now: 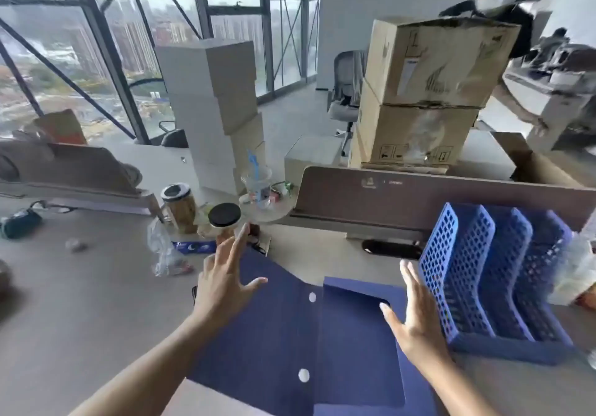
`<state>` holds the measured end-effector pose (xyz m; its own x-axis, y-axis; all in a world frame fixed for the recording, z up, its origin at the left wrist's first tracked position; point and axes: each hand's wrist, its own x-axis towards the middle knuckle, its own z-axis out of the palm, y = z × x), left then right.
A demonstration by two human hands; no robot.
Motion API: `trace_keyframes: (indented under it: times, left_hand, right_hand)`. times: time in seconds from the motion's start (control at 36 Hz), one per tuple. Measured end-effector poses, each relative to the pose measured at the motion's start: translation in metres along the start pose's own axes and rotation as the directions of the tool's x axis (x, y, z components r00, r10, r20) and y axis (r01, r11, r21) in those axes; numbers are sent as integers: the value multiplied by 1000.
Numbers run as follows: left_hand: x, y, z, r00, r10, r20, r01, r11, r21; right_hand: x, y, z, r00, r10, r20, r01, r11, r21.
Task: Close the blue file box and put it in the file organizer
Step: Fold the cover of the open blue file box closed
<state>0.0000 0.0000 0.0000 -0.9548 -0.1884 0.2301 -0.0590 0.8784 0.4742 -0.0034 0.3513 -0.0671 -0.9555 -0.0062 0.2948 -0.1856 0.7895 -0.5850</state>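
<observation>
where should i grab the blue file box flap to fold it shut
Probably the far left edge of the open flap, beyond the left hand. The blue file box lies flat and unfolded, with white snaps along the crease, so lift that free edge from the left and swing it rightward over the body. The file organizer blocks the right side.

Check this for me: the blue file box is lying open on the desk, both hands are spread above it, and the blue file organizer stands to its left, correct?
Not quite. The head view shows the blue file organizer standing to the right of the blue file box, beside the right hand. The rest holds: the box lies open on the desk, and the left hand and right hand are spread above it.
</observation>
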Motion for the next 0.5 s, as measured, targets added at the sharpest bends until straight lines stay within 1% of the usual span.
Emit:
trace_keyframes:
  times: [0.03, 0.06, 0.11, 0.19, 0.22, 0.31, 0.42, 0.5]
  left_hand:
    - [-5, -8, 3, 996, -49, 73, 46, 998, 41]
    - [-7, -15, 4, 987, -118, 106, 112, 992, 63]
    - [-18, -39, 13, 951, -232, 202, 218, 972, 89]
    - [-25, -59, 22, 918, -265, 296, 263, 964, 46]
    - [-26, -62, 21, 907, -277, 317, 276, 960, 51]
    - [-24, -69, 22, 884, -312, 348, 311, 948, 61]
    - [-23, -77, 27, 892, -301, 337, 333, 942, -40]
    - [-21, -69, 28, 915, -248, 317, 301, 945, -131]
  right_hand:
    - [-9, 9, 8, 994, 67, 83, -63, 997, -46]
    - [-17, 15, 17, 976, 160, 148, -140, 981, -134]
    - [-43, 35, 34, 906, 311, 286, -254, 942, -222]
    - [-67, 58, 49, 820, 429, 378, -362, 901, -237]
    - [-72, 62, 50, 792, 468, 393, -416, 884, -215]
    - [-85, 74, 55, 734, 508, 450, -502, 853, -144]
    - [-88, 78, 55, 740, 498, 451, -528, 846, -68]
    - [-84, 82, 57, 733, 493, 469, -541, 840, -38]
